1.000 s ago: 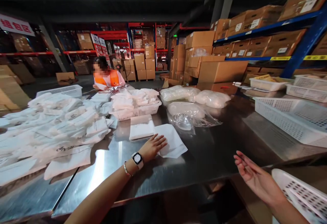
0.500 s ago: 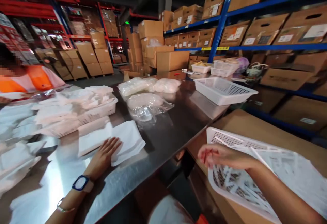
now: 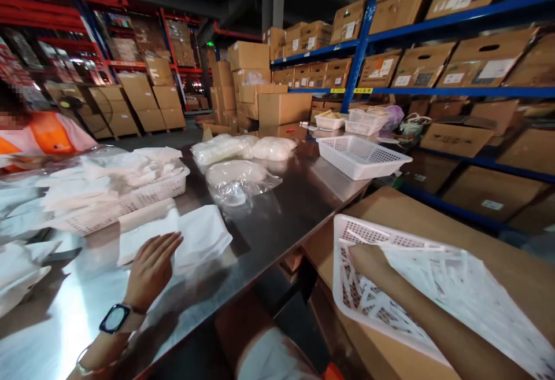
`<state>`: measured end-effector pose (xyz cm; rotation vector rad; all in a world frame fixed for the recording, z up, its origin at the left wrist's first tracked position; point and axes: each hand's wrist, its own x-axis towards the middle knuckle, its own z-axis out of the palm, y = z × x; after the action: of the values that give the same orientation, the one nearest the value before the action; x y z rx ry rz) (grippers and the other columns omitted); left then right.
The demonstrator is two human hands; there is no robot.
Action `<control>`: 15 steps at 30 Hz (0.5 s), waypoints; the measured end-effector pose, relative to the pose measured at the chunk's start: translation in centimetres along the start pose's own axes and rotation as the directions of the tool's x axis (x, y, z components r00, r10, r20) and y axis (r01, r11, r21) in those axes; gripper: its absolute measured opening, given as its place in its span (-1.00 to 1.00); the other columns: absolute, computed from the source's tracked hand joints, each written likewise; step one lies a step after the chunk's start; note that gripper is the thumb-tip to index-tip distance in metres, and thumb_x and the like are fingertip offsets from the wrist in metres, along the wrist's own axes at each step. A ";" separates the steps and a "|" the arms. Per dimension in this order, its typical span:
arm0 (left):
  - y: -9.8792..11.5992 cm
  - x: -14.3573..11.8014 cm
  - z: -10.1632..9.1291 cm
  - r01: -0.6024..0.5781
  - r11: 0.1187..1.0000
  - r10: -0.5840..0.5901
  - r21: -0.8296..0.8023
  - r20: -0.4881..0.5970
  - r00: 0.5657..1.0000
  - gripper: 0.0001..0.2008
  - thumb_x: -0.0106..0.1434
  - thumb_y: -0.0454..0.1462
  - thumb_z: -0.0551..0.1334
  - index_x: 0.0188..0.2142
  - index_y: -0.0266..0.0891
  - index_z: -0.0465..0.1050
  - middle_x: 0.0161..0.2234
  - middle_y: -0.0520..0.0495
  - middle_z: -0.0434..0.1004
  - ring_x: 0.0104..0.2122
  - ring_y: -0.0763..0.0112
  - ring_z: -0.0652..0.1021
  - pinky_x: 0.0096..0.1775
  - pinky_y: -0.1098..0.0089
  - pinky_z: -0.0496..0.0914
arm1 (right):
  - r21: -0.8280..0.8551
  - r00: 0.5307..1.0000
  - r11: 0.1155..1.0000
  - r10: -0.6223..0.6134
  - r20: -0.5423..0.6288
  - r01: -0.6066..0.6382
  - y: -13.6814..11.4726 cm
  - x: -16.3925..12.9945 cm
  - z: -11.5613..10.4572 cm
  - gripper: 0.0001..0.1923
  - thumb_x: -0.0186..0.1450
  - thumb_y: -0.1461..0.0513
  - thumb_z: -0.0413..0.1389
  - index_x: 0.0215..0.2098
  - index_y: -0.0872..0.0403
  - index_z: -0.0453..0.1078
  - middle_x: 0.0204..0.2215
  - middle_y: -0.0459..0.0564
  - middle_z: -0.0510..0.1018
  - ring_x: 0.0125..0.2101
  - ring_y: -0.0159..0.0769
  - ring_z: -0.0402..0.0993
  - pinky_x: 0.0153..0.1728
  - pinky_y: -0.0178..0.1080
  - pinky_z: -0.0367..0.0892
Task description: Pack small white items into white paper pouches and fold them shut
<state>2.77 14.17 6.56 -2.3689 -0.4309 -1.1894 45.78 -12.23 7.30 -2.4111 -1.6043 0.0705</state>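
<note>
- The left hand (image 3: 151, 270) is laid flat with fingers together on a white bag (image 3: 191, 238) at the near part of the steel desk (image 3: 277, 218).
- The right hand (image 3: 368, 259) is reached into a white basket (image 3: 347, 229) of paper slips on a cardboard box (image 3: 416, 212); whether anything is pinched cannot be told.
- By the look of things, the bag is set out but no slip has been brought to it.
- Beyond the left hand a filled basket (image 3: 130, 198) and clear plastic packets (image 3: 238, 174) are crowded together.
- Between the hands the desk's edge runs; bare steel lies right of the bag.
</note>
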 end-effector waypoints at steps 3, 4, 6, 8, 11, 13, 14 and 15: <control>5.6 3.2 -0.9 0.015 0.997 -0.022 -0.072 -0.096 0.995 -0.44 0.21 -0.49 0.03 0.20 -0.18 0.21 0.01 -0.18 0.51 0.07 0.22 0.46 0.09 0.10 0.33 | -0.023 0.970 0.988 -0.145 0.194 0.152 -4.1 -0.1 0.1 -0.70 0.27 0.13 0.14 -0.55 0.14 0.47 -0.53 0.05 0.55 -0.44 -0.22 0.50 -0.40 -0.25 0.29; 7.3 4.0 -1.1 -0.043 0.997 0.041 -0.064 -0.033 0.999 -0.43 0.22 -0.50 0.01 0.21 -0.14 0.21 0.04 -0.14 0.50 0.09 0.24 0.44 0.14 0.09 0.28 | 0.005 0.937 0.972 -0.227 0.267 0.235 -5.8 -0.3 0.2 -0.71 0.23 0.11 0.17 -0.56 0.11 0.48 -0.55 0.02 0.56 -0.47 -0.26 0.49 -0.45 -0.29 0.25; 9.3 4.9 -1.3 -0.091 0.996 0.090 0.005 0.118 0.989 -0.41 0.24 -0.52 -0.02 0.23 -0.12 0.21 0.15 -0.11 0.38 0.18 0.22 0.35 0.22 0.05 0.15 | 0.104 0.836 0.906 -0.419 0.355 0.410 -9.2 -0.9 0.5 -0.76 0.21 0.07 0.19 -0.50 0.05 0.50 -0.55 -0.09 0.57 -0.50 -0.34 0.48 -0.50 -0.35 0.18; 8.8 4.4 -1.5 -0.039 0.992 0.011 0.121 0.219 0.976 -0.39 0.23 -0.55 -0.05 0.23 -0.16 0.21 0.21 -0.13 0.29 0.22 0.16 0.28 0.24 0.01 0.09 | 0.150 0.757 0.811 -0.582 0.295 0.565 -11.5 -1.3 1.1 -0.79 0.28 0.09 0.13 -0.40 0.02 0.51 -0.49 -0.12 0.58 -0.46 -0.36 0.49 -0.48 -0.35 0.19; 4.5 1.8 -2.0 0.180 0.928 -0.268 0.326 0.252 0.930 -0.38 0.19 -0.58 -0.07 0.22 -0.26 0.25 0.20 -0.24 0.30 0.22 0.09 0.28 0.21 -0.03 0.14 | 0.003 0.678 0.678 -0.735 -0.024 0.735 -12.5 0.2 2.6 -0.78 0.35 0.19 0.00 -0.30 0.05 0.48 -0.41 -0.02 0.58 -0.37 -0.26 0.50 -0.35 -0.26 0.30; 1.2 -0.1 -2.5 0.285 0.860 -0.416 0.424 0.257 0.872 -0.37 0.16 -0.59 -0.07 0.21 -0.29 0.25 0.20 -0.28 0.29 0.23 0.09 0.27 0.19 -0.02 0.18 | -0.104 0.589 0.621 -0.775 -0.232 0.777 -12.3 3.5 3.7 -0.73 0.38 0.21 -0.08 -0.22 0.06 0.46 -0.34 0.05 0.58 -0.30 -0.20 0.50 -0.25 -0.18 0.35; -0.2 -0.9 -2.8 0.302 0.843 -0.450 0.445 0.277 0.849 -0.36 0.15 -0.59 -0.05 0.21 -0.28 0.25 0.21 -0.28 0.27 0.24 0.11 0.25 0.19 -0.02 0.19 | -0.131 0.547 0.604 -0.779 -0.307 0.786 -12.3 5.6 4.2 -0.71 0.39 0.21 -0.10 -0.16 0.07 0.45 -0.30 0.08 0.59 -0.25 -0.18 0.51 -0.19 -0.15 0.37; -1.3 -1.3 -2.9 0.297 0.845 -0.458 0.444 0.316 0.831 -0.36 0.15 -0.58 -0.03 0.22 -0.26 0.23 0.23 -0.27 0.24 0.25 0.12 0.23 0.20 0.00 0.19 | -0.147 0.516 0.593 -0.778 -0.360 0.792 -12.5 8.0 4.7 -0.70 0.39 0.22 -0.11 -0.10 0.07 0.44 -0.23 0.09 0.59 -0.19 -0.17 0.50 -0.13 -0.12 0.38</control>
<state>-0.52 13.65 7.32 -2.2276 -1.2205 -0.6496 36.80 0.44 6.39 -1.2967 -2.2609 -0.5127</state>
